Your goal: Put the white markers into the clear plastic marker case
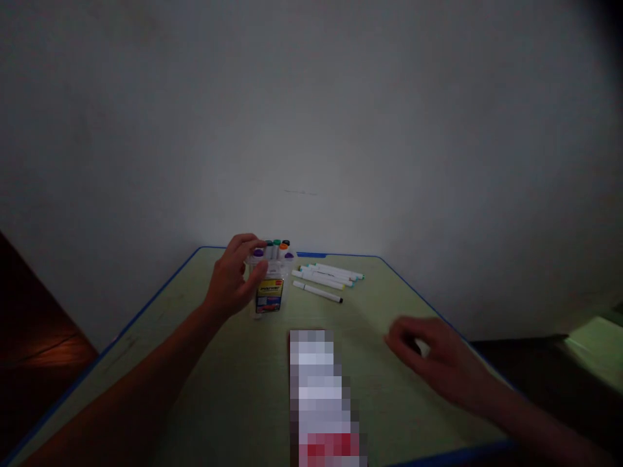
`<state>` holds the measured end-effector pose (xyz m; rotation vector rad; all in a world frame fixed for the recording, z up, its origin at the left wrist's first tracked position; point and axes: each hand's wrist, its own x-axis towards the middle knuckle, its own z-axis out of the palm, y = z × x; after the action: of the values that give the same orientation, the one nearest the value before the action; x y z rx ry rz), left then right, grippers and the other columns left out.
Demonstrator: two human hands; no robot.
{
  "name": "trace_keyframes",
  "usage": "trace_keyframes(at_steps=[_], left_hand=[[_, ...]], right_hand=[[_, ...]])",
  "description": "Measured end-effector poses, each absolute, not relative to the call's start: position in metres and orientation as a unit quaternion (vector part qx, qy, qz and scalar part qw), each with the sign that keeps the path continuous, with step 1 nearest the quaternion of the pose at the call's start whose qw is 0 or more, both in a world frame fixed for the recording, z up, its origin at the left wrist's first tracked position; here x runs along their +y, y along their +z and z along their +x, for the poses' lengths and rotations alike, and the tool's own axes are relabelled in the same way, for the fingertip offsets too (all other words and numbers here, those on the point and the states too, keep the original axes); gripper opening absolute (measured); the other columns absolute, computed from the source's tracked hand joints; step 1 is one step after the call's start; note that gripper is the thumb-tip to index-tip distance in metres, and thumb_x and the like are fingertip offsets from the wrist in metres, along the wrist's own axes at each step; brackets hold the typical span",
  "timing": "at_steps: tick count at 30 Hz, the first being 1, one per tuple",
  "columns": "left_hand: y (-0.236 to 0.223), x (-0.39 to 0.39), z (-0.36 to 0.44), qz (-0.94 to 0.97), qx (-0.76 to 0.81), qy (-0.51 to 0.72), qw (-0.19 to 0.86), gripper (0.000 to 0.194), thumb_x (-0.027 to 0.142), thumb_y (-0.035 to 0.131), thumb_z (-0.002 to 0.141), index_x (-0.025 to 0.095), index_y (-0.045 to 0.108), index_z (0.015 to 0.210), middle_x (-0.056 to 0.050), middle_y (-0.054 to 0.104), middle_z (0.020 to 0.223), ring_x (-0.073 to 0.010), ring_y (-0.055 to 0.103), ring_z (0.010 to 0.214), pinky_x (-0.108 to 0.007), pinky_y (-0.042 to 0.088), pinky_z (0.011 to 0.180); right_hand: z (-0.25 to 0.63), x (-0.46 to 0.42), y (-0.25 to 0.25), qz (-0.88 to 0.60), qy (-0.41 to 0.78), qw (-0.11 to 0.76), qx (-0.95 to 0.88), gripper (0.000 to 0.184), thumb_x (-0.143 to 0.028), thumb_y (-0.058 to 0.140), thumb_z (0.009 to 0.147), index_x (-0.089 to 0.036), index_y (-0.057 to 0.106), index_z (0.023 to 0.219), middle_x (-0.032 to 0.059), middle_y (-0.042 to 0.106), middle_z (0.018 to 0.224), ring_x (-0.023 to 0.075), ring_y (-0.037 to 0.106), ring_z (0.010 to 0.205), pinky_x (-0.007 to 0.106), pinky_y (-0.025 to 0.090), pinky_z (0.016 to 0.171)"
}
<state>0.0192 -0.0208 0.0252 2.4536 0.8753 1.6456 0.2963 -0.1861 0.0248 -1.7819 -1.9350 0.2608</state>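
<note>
A clear plastic marker case (286, 275) with a yellow and blue label (269, 295) stands upright near the far side of the table. Several markers with purple, green, orange and dark caps (283, 247) stick up out of it. My left hand (236, 275) grips the case by its upper left side, thumb in front and fingers over the top. Right of the case lie several white markers (324, 277) in a loose pile, and a black-capped marker (317, 292) in front of them. My right hand (428, 350), slightly blurred, is curled above the right side of the table; a small pale patch shows between its fingers.
The pale green table (228, 389) has a blue edge and meets a grey wall (311, 130). A long pixelated object (318, 389) lies at the front middle. Past the right edge is a pale surface (594, 350).
</note>
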Motion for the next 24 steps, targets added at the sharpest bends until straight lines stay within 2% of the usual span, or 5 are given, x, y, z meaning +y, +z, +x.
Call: trace_keyframes(at_steps=[4,9,16,21,24], left_hand=[[0.026,-0.020,0.018,0.801,0.286,0.525,0.015,0.030,0.033,0.043,0.086,0.014,0.055,0.106,-0.011,0.053,0.105,-0.0177,0.053,0.085,-0.026,0.044,0.057],[0.026,-0.021,0.017,0.803,0.273,0.530,0.002,0.028,0.033,0.042,0.088,0.015,0.055,0.104,-0.010,0.053,0.103,-0.0185,0.053,0.089,-0.027,0.046,0.060],[0.025,-0.020,0.018,0.798,0.277,0.536,0.007,0.030,0.038,0.044,0.087,0.018,0.056,0.106,-0.008,0.053,0.105,-0.0194,0.053,0.092,-0.030,0.048,0.067],[0.024,-0.020,0.017,0.797,0.274,0.539,0.010,0.032,0.038,0.045,0.087,0.018,0.054,0.109,-0.009,0.051,0.108,-0.0192,0.053,0.090,-0.030,0.048,0.065],[0.024,-0.021,0.017,0.798,0.269,0.539,0.013,0.032,0.036,0.045,0.086,0.017,0.053,0.110,-0.010,0.049,0.109,-0.0197,0.052,0.093,-0.028,0.048,0.063]], right_hand=[[0.299,-0.077,0.027,-0.686,-0.047,0.200,-0.698,0.017,-0.021,0.048,0.075,-0.018,0.056,0.060,0.0031,0.058,0.061,0.0141,0.049,0.057,0.026,0.032,0.054],[0.297,-0.036,-0.010,-0.701,-0.114,0.275,-0.647,0.020,-0.019,0.043,0.081,-0.015,0.062,0.082,0.0087,0.065,0.086,0.0169,0.056,0.074,0.026,0.036,0.064],[0.317,-0.043,-0.013,-0.680,0.000,0.218,-0.700,0.019,-0.024,0.049,0.080,-0.017,0.067,0.082,0.0054,0.067,0.080,0.0162,0.057,0.069,0.025,0.036,0.061],[0.307,-0.044,-0.019,-0.638,0.046,0.141,-0.756,0.020,-0.030,0.059,0.078,-0.015,0.069,0.087,0.0092,0.068,0.087,0.0197,0.060,0.076,0.026,0.038,0.063],[0.300,-0.051,-0.007,-0.648,0.033,0.157,-0.744,0.021,-0.028,0.057,0.081,-0.014,0.068,0.092,0.0097,0.068,0.089,0.0185,0.061,0.076,0.026,0.040,0.065]])
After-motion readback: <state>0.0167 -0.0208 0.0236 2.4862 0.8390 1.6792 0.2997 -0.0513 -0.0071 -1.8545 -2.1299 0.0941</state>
